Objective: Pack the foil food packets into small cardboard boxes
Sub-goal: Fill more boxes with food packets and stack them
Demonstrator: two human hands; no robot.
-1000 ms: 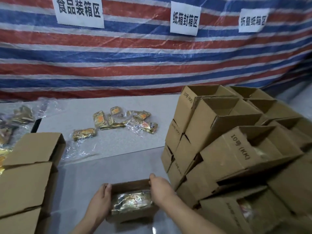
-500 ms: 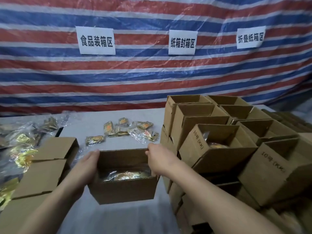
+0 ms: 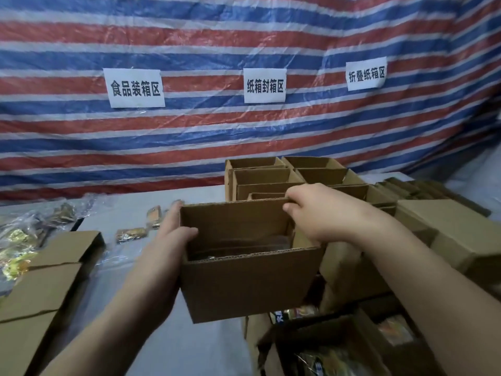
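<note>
Both bare forearms reach forward from the bottom of the view. The left hand [image 3: 168, 240] clasps the left wall of a small open-topped brown cardboard box [image 3: 244, 283], with the thumb hooked over the rim into the box and the fingers flat along the outside. The right hand [image 3: 322, 213] pinches the far right corner of the same box's rim, thumb inside and fingers curled over the top edge. The box is held up off the grey table [image 3: 176, 348], its open mouth tilted toward the camera.

Behind the box and to the right, a stack of open brown cardboard boxes [image 3: 271, 175] stands on the table; the held box and the right forearm cover much of it. At the left edge lie flat brown cardboard pieces [image 3: 40, 280] beside a heap of gold foil food packets in clear plastic [image 3: 16, 240]. More loose foil packets [image 3: 131, 234] lie on the table beyond the left hand. A red, white and blue striped tarpaulin [image 3: 244, 36] with three white paper signs [image 3: 134, 88] hangs behind.

Deep inside the held box something shiny shows at the bottom, possibly a foil packet; the shadow makes it hard to tell. An open box [image 3: 325, 346] at lower right holds foil packets.
</note>
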